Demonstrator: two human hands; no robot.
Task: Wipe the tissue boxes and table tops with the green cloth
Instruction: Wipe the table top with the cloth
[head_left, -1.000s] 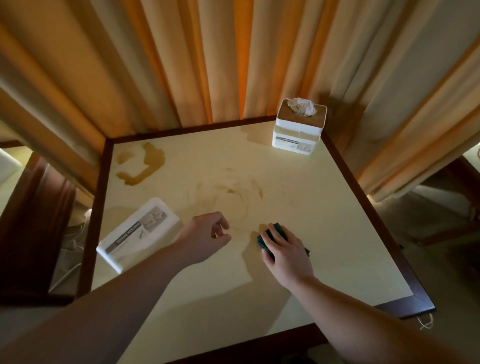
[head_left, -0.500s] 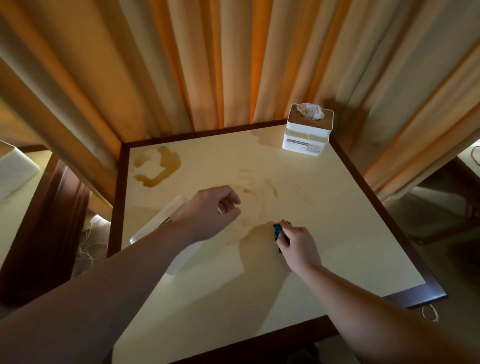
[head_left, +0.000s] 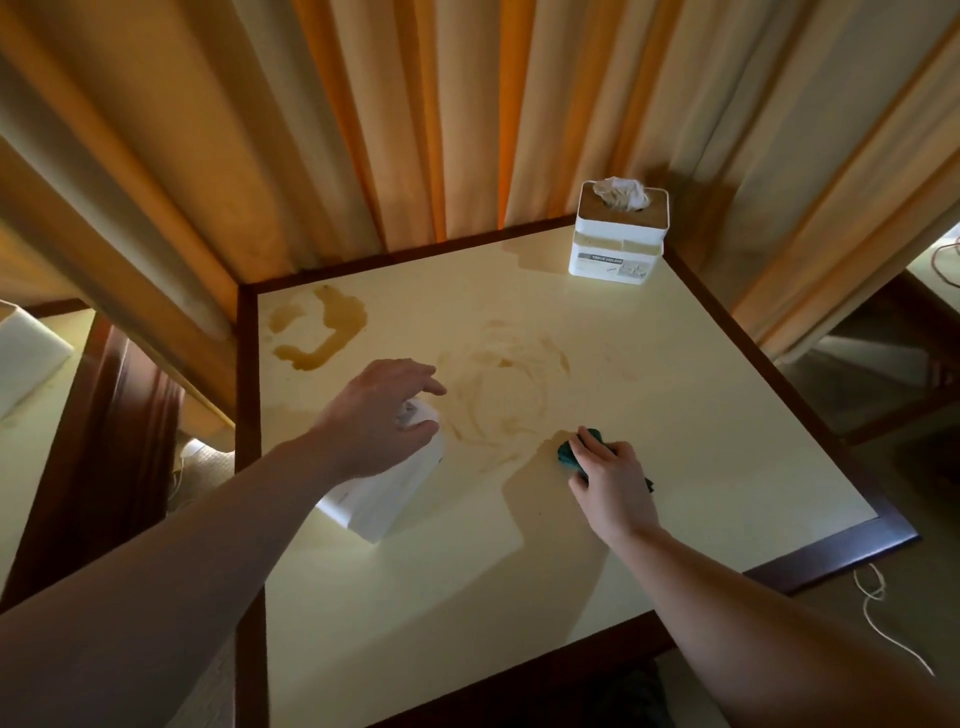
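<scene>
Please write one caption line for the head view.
Right hand presses green cloth on stained table; left hand reaches over lying tissue box.

- green cloth: dark green, bunched, lying on the table top.
- upright tissue box: white, tissue protruding, far right corner.
- toppled tissue box: white, on its side, near left edge.
- table top: cream, brown-stained, dark wooden rim.

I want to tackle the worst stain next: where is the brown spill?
In the head view, the brown spill lies in the table's far-left corner, beside the curtain, beyond the left hand.
</scene>
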